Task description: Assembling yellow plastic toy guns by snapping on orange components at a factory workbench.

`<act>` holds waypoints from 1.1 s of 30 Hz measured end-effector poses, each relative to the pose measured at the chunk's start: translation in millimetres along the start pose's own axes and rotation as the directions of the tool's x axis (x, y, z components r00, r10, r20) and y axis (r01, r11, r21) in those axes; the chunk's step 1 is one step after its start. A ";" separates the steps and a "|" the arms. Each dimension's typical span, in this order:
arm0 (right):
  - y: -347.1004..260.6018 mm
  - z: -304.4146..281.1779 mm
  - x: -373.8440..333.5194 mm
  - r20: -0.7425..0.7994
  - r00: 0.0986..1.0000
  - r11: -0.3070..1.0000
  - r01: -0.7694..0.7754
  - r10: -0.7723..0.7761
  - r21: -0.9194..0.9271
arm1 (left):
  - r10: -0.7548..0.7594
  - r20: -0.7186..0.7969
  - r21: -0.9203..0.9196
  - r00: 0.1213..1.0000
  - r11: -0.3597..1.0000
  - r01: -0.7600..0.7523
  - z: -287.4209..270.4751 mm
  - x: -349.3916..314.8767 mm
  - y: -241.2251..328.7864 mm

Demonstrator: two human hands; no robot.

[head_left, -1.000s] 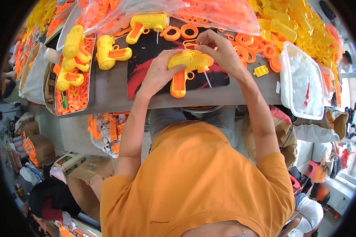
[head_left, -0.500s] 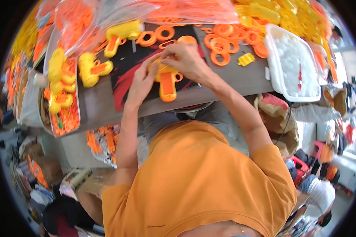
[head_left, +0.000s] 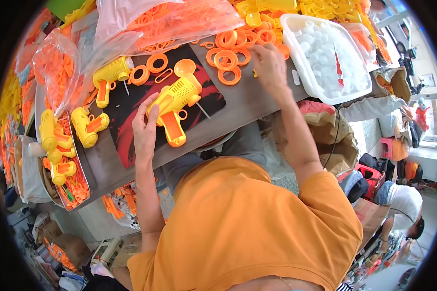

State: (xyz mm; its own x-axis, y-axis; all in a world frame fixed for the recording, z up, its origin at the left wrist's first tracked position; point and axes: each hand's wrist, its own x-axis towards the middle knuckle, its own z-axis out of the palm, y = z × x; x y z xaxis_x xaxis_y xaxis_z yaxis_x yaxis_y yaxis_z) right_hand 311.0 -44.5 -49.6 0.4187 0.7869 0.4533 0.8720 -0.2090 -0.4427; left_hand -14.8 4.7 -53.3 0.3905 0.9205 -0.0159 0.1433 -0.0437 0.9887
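A yellow toy gun (head_left: 180, 94) with an orange grip lies tilted over the dark mat, a thin pale rod sticking out beside it. My left hand (head_left: 144, 123) holds it at its rear end, thumb and fingers closed. At its front end sits a round orange cap (head_left: 185, 68); whether it is attached I cannot tell. My right hand (head_left: 271, 69) is over the table by the orange rings (head_left: 226, 59), its fingers curled round a small yellow plastic part (head_left: 255, 74). Most of that part is hidden by the fingers.
A white tub (head_left: 296, 53) of translucent caps with a red-tipped tool stands at the right. More yellow toy guns (head_left: 89, 127) lie left, some on a bin of orange parts (head_left: 82, 194). Plastic bags (head_left: 179, 24) of orange parts line the back. A paper sack (head_left: 342, 150) stands below the right edge.
My right hand has left the toy gun and moved right to the small yellow part. My left hand still holds the gun, now by its rear. The whole view has shifted.
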 end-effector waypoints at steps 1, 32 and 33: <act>22.2 -0.8 5.2 0.012 1.000 0.996 0.028 -0.027 -0.086 | 0.006 -0.017 -0.011 1.000 1.000 -0.006 0.7 0.1 -3.1; 50.9 -3.6 -20.5 0.041 0.985 0.944 0.173 -0.168 -0.282 | 0.007 -0.054 0.023 0.999 1.000 -0.005 9.8 -4.4 -0.8; 50.9 0.0 -18.6 0.067 0.982 0.937 0.187 -0.176 -0.296 | 0.007 -0.055 0.024 0.998 1.000 -0.006 9.5 -4.5 -1.6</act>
State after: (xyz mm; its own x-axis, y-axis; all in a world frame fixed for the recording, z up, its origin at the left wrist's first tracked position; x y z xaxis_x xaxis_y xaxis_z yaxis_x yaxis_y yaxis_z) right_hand 347.6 -69.8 -80.6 0.2413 0.8482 0.4715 0.9703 -0.2200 -0.1006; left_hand -8.2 -3.1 -56.3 0.3411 0.9400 -0.0008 0.1630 -0.0584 0.9849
